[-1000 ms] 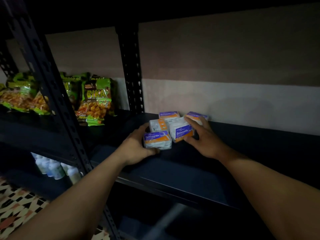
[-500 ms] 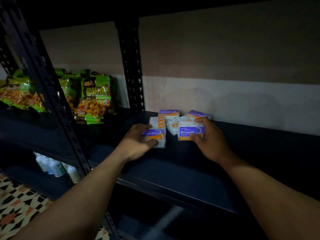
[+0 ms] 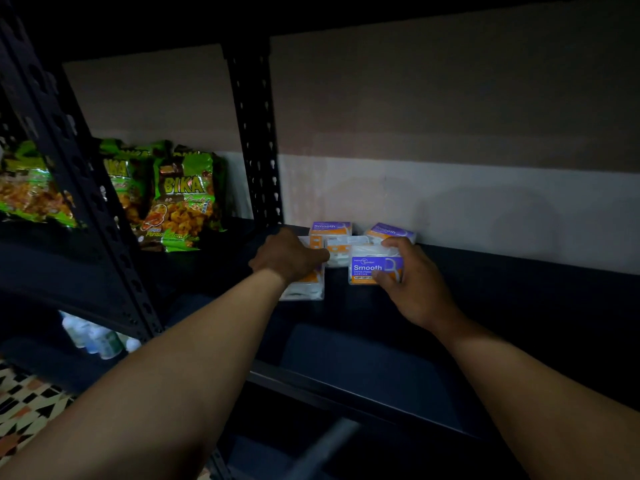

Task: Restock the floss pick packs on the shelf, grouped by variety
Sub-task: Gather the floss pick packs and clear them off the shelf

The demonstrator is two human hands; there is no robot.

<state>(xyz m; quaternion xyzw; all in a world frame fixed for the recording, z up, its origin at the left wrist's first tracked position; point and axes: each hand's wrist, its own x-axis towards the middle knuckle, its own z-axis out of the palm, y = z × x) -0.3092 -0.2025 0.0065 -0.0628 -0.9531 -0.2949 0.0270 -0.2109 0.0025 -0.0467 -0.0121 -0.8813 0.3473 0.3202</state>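
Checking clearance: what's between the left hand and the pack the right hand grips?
Head view: one floss pick pack lies between the left hand and the gripped Smooth pack; nearer the front, bare shelf.

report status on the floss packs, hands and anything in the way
Right hand grips the front Smooth pack. Left hand lies over the left pack, grip unclear. Three more packs behind, by the wall; snack bags far left, not blocking.

We face a dim two-tone wall (image 3: 450,116) (tan above, white below) behind dark perforated shelving uprights (image 3: 256,133), patterned floor tiles (image 3: 24,407) lower left.
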